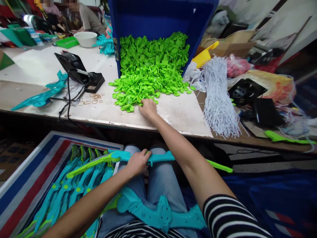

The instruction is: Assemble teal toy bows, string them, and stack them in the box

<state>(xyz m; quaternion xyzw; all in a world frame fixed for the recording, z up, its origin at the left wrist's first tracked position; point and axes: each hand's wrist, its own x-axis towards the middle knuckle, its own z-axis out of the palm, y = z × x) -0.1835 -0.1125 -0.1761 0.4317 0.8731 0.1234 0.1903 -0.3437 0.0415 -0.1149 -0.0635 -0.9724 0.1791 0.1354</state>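
Note:
My left hand (139, 161) is closed around the middle of a long turquoise and lime-green plastic toy bow (160, 157), held level above my knees. A speck of green shows by its thumb. At the table, my right hand (148, 108) has its fingers bent together at the front edge of a heap of small green plastic pieces (148, 79). Green shows at those fingertips, which are partly hidden. Across my lap lies a second turquoise bow (163, 213), its ends partly covered by my arms.
The heap spills from a tipped blue bin (163, 16). Left stand a black fan (78, 67) and rubber bands (95, 96). White strings (218, 96) hang over the table edge at right. Several bows lie in a striped-lined box (32, 191) beside my legs. People sit at the far left.

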